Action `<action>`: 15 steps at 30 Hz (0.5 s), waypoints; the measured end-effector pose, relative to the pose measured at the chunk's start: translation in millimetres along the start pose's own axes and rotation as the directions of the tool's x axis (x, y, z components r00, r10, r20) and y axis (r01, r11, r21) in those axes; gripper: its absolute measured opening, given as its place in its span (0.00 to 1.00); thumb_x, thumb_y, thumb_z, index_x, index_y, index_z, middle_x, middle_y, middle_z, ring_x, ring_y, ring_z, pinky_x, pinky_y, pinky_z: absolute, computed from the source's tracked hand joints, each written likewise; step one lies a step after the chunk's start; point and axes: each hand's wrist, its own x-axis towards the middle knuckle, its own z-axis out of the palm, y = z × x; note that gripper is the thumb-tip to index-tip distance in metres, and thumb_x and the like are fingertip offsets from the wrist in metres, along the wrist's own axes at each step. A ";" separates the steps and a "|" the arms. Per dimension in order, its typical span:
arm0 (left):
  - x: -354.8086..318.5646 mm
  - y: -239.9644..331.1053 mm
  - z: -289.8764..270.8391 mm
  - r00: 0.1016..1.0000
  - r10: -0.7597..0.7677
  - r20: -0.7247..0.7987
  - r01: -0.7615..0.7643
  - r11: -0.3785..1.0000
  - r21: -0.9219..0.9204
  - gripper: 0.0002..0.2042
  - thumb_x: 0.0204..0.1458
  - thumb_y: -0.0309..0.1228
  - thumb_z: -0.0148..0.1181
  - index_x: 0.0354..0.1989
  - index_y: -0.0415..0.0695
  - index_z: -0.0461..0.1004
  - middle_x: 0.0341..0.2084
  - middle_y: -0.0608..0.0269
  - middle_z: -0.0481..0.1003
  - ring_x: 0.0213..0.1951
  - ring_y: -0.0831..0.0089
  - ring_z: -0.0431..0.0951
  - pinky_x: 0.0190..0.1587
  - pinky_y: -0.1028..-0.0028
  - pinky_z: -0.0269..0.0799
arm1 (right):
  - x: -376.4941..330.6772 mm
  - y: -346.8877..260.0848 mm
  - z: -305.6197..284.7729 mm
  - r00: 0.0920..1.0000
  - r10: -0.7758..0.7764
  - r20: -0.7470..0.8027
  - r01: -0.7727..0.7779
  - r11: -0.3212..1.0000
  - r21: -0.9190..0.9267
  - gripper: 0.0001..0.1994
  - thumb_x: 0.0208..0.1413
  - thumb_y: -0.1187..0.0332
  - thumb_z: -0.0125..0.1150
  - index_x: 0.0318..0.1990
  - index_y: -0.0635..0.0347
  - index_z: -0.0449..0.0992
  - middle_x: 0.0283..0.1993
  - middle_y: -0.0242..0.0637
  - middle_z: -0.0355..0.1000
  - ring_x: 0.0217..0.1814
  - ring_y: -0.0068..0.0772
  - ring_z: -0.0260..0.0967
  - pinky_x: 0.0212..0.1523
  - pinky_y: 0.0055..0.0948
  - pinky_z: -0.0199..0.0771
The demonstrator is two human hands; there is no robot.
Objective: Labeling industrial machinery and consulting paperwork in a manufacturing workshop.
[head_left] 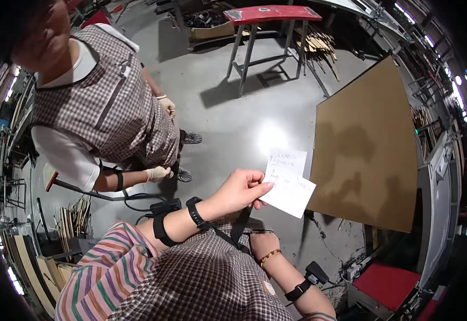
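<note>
My left hand [238, 192] is closed, pinching white paper slips [292, 197] between thumb and fingers. Two slips overlap at an angle, and both carry handwriting. Down against the front of my checked apron [190, 273] rests my right hand [264, 244]. Its fingers are hidden at the apron's edge, so their position does not show. Black straps [195, 212] circle my left forearm. A beaded bracelet and a black strap are on my right.
A person [110, 101] in a checked apron and pale gloves stands at my left. A large brown board [367, 144] stands at the right. Ahead is a red-topped metal stand [271, 14]. A red-topped box [387, 284] sits at lower right, wooden strips [73, 219] at left.
</note>
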 end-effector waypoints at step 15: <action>37.9 17.3 23.4 0.980 -0.009 0.200 0.019 0.999 -0.048 0.10 0.58 0.31 0.53 0.34 0.35 0.73 0.21 0.68 0.74 0.20 0.85 0.73 0.22 0.85 0.67 | 77.9 42.9 11.3 0.973 0.091 -0.210 -0.026 0.955 0.295 0.10 0.54 0.64 0.50 0.41 0.54 0.75 0.40 0.47 0.72 0.47 0.42 0.68 0.50 0.38 0.67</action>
